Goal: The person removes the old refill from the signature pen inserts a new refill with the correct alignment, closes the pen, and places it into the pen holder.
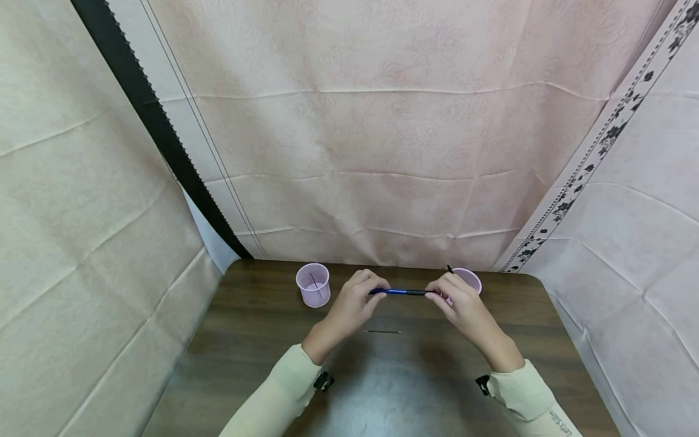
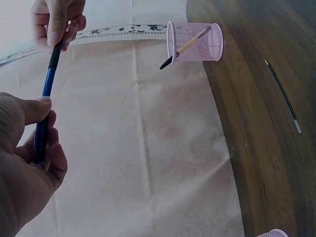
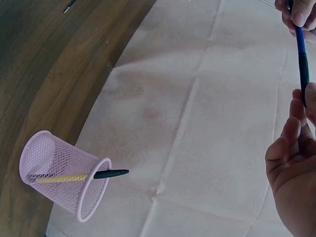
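Observation:
A blue pen with a dark grip section is held level above the table between both hands. My left hand pinches its blue end, thumb on top and fingers curled beneath, as the left wrist view shows. At the dark end, my right hand pinches the pen between thumb and fingers. Below the hands, a thin dark ink refill lies on the table, touched by neither hand. Whether the pen has anything inside cannot be seen.
Left of the hands stands a pink mesh cup with a thin stick-like item inside. Behind my right hand, another pink mesh cup holds a yellow pen with a black end. Patterned cloth hangs along the table's far edge.

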`<action>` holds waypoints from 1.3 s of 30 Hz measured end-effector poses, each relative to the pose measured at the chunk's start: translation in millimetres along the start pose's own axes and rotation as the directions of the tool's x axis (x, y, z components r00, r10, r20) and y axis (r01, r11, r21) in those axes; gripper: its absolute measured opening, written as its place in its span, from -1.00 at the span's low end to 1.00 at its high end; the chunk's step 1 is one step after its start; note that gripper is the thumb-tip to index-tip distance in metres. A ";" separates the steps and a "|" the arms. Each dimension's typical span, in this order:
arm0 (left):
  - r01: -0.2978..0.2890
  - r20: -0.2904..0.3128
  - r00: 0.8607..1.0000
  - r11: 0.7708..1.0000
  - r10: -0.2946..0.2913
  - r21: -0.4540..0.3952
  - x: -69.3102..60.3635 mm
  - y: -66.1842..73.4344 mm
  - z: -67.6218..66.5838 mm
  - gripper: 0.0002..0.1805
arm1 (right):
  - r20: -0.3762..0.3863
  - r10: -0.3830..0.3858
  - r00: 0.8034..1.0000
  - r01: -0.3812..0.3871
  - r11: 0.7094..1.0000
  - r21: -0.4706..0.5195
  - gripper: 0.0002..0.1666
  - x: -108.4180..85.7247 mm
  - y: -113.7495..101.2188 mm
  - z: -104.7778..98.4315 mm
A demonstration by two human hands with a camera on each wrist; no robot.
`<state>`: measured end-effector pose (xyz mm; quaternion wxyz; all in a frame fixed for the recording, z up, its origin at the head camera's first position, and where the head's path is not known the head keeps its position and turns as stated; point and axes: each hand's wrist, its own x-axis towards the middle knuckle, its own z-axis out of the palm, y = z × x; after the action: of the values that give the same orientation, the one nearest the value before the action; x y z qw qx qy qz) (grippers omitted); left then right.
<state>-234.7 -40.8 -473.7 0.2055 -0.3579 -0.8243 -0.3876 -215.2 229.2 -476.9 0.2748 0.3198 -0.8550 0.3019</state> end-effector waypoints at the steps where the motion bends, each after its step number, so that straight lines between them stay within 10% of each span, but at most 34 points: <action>1: 0.001 -0.001 1.000 1.000 -0.001 0.002 0.1 0.1 -0.1 -0.86 | 0.001 0.002 1.000 -0.002 1.000 0.001 -0.73 -0.1 0.1 0.1; 13: 0.020 -0.012 1.000 1.000 -0.020 -0.004 -0.5 1.3 -1.8 -0.88 | 0.000 -0.013 1.000 0.013 1.000 0.004 -0.48 1.0 -0.8 1.4; 29: 0.029 -0.017 0.999 0.999 -0.029 -0.032 -1.0 3.1 -2.2 -0.89 | -0.055 -0.079 0.995 0.079 0.997 -0.012 -0.81 4.8 0.3 4.0; 34: 0.020 -0.018 1.000 1.000 -0.020 -0.024 -1.2 2.0 -1.3 -0.88 | -0.027 -0.049 0.998 0.049 0.999 0.001 -0.47 3.9 -0.4 2.5; 39: 0.003 -0.029 1.000 1.000 -0.004 -0.015 -1.2 1.5 -0.4 -0.87 | -0.014 -0.044 0.999 0.044 0.999 0.009 -0.79 3.5 -1.7 1.5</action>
<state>-232.8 -40.9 -473.5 0.2143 -0.3523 -0.8189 -0.3992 -216.7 225.8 -475.0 0.2860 0.3374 -0.8445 0.3019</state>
